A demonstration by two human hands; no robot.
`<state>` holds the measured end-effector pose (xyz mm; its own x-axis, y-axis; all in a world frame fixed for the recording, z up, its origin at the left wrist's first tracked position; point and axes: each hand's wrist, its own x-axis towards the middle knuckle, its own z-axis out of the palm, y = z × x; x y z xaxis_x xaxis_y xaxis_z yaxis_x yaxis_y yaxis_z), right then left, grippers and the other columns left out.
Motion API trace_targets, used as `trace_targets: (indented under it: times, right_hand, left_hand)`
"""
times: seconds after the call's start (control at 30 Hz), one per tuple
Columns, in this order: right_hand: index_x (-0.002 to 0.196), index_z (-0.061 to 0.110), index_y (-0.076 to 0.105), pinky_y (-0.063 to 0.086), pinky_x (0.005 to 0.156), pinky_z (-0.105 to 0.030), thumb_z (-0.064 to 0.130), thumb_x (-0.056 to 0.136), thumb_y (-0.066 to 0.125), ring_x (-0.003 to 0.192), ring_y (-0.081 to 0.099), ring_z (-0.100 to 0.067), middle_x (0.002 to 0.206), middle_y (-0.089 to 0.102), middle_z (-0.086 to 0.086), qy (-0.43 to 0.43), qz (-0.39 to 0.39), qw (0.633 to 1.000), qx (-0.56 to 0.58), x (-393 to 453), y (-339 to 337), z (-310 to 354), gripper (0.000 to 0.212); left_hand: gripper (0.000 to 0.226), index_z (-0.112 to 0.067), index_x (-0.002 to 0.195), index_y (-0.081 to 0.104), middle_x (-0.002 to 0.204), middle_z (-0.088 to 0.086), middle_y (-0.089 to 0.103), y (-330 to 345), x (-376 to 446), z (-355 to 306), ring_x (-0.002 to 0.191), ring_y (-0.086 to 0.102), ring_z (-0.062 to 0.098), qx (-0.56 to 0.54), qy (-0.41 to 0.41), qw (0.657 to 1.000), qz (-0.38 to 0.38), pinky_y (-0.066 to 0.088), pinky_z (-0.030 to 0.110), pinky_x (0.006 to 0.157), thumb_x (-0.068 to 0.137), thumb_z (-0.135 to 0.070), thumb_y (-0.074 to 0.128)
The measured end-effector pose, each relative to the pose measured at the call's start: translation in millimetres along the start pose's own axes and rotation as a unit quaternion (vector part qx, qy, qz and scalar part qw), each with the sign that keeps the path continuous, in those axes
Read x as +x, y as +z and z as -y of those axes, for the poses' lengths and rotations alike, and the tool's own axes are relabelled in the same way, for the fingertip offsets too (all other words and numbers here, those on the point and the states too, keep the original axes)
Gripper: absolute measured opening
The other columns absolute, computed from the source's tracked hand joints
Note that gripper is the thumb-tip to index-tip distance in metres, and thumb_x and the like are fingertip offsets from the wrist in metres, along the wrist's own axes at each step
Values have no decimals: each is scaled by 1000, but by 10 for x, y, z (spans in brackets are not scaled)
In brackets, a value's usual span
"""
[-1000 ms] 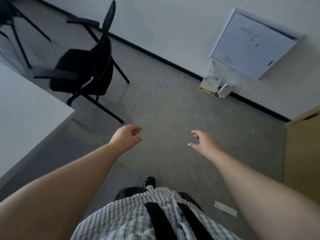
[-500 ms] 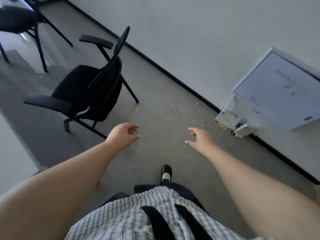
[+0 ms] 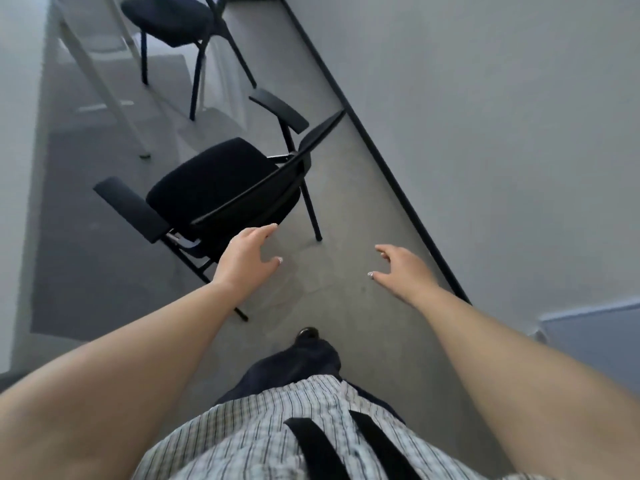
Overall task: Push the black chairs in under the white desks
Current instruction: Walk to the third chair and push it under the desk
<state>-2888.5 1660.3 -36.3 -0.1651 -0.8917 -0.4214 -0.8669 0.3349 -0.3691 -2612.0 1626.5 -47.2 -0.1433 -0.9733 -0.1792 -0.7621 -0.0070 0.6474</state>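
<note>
A black chair (image 3: 221, 188) with two armrests stands on the grey floor, its backrest turned toward me. My left hand (image 3: 247, 256) hovers open just short of the backrest's lower edge, fingers spread, touching nothing I can see. Farther right, over bare floor, my right hand (image 3: 398, 268) is also open and empty. A second black chair (image 3: 173, 19) stands farther off at the top, beside the white desk leg (image 3: 104, 84). The white desk top (image 3: 17, 133) runs along the left edge.
A white wall (image 3: 485, 116) with a black skirting strip (image 3: 391, 174) runs diagonally on the right. A pale grey panel (image 3: 595, 337) leans at the wall, lower right. My shoe (image 3: 306, 332) and checked shirt are below.
My view has swung left and I have stepped closer, so the near chair is now right ahead. Both hands have reached forward and the left one has spread near the backrest.
</note>
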Motion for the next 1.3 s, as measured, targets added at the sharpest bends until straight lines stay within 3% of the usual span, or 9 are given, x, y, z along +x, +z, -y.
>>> trace_targets:
  times: [0.23,0.4,0.6,0.77,0.87,1.03,1.3]
  right_hand:
    - [140,26,38,42,105,-42,33,84,65,131,43,-22,145,41,-2,-109,3,993,-52,1223,-511,398,63]
    - [146,25,28,35,112,-40,32,84,66,140,30,-21,153,29,-3,-171,15,981,-92,2013,-814,717,73]
    - [150,27,14,21,120,-41,37,84,65,148,9,-24,161,11,-6,-252,56,937,-237,2715,-916,1095,85]
    - [149,30,16,11,118,-54,33,84,64,149,6,-24,160,14,-5,-319,120,868,-363,3223,-855,1372,81]
    - [147,30,24,17,117,-55,14,89,54,145,21,-27,154,29,-5,-367,160,818,-414,3493,-818,1443,67]
    - [142,34,33,43,98,-42,-1,85,46,124,49,-29,138,48,-4,-457,197,740,-452,3652,-853,1475,69]
    - [138,32,40,48,93,-43,2,88,40,116,56,-30,128,56,-5,-539,189,701,-427,3996,-952,1523,58]
  left_hand:
    - [83,-24,148,25,155,4,30,-116,896,-87,147,17,24,46,-31,991,-118,20,44,120,81,-34,71]
    - [101,-24,152,8,159,4,21,-167,1390,-14,149,10,23,126,-102,983,-88,15,46,122,76,-51,70]
    - [113,-28,150,-11,161,3,15,-176,1584,117,150,5,25,219,-215,951,32,11,50,121,73,-63,64]
    - [84,-30,151,8,156,3,28,-91,1667,150,148,17,26,220,-302,921,112,15,50,120,85,-42,60]
    - [56,-35,144,31,147,2,45,-87,1729,86,136,40,25,212,-341,904,148,26,45,117,92,-21,45]
    - [65,-37,143,35,146,-2,46,-81,1717,-32,131,47,23,206,-391,885,148,45,36,102,89,-1,38]
    - [67,-36,137,44,137,-4,55,10,1920,-216,121,55,23,176,-461,862,111,49,33,96,84,4,42]
